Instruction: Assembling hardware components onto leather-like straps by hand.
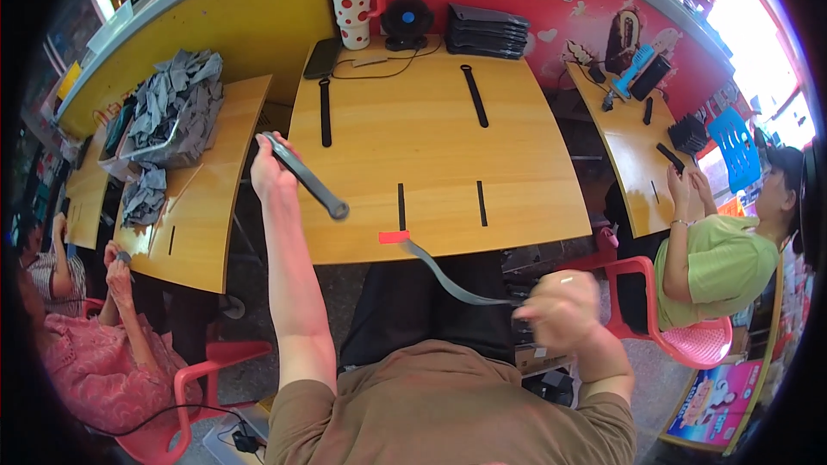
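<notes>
My left hand (pixel 274 176) is closed around one end of a dark grey strap (pixel 308 174), raised over the left side of the table. The strap's free end has a round ring and points toward the middle of the table. Off the front edge, my right hand (pixel 564 301) is closed on the end of a thin grey strip (pixel 448 282), slightly smeared by motion. That strip curves up to a red tab (pixel 394 237) at the table's front edge; whether the two are joined I cannot tell. Two black straps with ringed ends, a left one (pixel 326 112) and a right one (pixel 474 96), lie farther back.
Two black strips, one left (pixel 401 207) and one right (pixel 482 203), mark the wooden table (pixel 370 155). Behind stand a dotted tumbler (pixel 353 9), a black fan (pixel 407 21), a phone (pixel 323 58) and stacked black pouches (pixel 488 32). Other people work at side tables.
</notes>
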Tool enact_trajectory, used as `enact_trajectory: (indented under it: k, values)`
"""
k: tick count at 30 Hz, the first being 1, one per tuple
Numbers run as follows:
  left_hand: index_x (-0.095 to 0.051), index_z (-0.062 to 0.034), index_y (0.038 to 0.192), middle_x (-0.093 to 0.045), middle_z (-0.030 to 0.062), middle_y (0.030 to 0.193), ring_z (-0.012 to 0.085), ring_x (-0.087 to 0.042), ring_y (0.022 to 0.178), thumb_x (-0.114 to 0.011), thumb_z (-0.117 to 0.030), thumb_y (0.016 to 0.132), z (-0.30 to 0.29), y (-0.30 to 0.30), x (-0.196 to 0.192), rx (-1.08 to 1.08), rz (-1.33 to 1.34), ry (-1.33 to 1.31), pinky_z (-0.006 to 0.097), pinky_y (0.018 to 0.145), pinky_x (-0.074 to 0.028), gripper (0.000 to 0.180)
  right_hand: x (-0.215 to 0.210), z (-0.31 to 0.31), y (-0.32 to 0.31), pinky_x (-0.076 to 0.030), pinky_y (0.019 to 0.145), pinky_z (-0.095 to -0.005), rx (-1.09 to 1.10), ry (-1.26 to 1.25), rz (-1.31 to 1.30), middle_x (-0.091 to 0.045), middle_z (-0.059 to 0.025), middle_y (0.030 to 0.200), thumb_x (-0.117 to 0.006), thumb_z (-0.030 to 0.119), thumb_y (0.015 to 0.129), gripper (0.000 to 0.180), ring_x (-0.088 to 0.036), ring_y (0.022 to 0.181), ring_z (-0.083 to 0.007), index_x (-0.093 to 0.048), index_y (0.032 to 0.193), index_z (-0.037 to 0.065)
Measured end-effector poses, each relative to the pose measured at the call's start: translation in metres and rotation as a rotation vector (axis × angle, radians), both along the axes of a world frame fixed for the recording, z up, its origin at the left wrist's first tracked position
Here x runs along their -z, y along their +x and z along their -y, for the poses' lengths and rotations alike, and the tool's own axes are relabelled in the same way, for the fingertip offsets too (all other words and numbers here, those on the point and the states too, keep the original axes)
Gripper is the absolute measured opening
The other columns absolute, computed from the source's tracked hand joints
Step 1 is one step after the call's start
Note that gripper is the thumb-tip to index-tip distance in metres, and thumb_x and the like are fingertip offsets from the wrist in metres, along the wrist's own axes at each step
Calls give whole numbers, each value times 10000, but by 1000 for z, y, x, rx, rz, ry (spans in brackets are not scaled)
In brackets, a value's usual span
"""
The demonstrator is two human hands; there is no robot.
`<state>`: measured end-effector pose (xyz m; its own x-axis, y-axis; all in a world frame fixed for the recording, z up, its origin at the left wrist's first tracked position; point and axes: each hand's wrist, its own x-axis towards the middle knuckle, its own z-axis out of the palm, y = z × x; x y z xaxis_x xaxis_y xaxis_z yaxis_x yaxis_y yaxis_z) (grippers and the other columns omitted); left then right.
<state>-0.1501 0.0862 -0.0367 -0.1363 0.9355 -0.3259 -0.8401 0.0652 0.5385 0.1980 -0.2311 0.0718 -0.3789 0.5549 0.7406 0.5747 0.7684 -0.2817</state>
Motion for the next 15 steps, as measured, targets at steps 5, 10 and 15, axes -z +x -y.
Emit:
enact_trajectory:
  k: [5,10,15]
  values:
    - [-590,-59,1049,-609,7,810,136,-579,684,-544,-375,986,-8,23,10,422,26,133,287,645,-479,325,-56,-41,64,-364,491,-291,475,-293,-30,-526,-73,602,-697,22,774,150,-490,516,-157,-573,697,-10]
    - [-584,1,1076,-601,61,855,174,-585,721,-537,-347,994,-3,34,39,552,-5,165,298,681,-512,361,-57,-157,120,-385,539,-322,588,-261,41,-517,-108,618,-708,104,817,222,-523,563,-179,-571,714,-37]
    - [-599,16,1043,-609,75,838,182,-602,717,-528,-326,1001,-3,35,34,604,75,204,303,684,-540,352,-25,-241,136,-441,542,-379,888,304,311,-566,-90,706,-682,185,850,207,-599,617,-275,-580,734,48]
